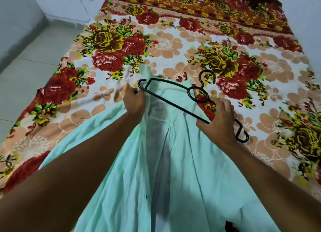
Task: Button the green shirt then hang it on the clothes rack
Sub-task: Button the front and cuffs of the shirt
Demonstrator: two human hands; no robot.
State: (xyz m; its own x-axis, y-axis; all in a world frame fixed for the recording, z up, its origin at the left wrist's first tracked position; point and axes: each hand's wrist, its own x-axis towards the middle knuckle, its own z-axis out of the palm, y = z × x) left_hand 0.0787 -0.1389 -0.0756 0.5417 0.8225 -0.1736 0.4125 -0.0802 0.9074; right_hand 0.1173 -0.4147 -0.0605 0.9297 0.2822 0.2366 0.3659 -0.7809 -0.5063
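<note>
Over the floral bedsheet point(173, 45), the green shirt point(173, 162) is held up while the hanger point(173, 99) is being fitted: left hand point(134, 101) fingers pinch the shoulder fabric, right hand point(218, 118) fingers are curled round the hanger. Next, the hanger's left end likely needs sliding into the shoulder.

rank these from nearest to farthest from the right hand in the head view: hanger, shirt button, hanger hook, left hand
1. hanger: its bar is in the right hand, gripped near the right end.
2. shirt button: just left of that hand, on the placket.
3. hanger hook: up above the hand, over the bedsheet.
4. left hand: far left, holding the shirt by the hanger's other end.
</note>
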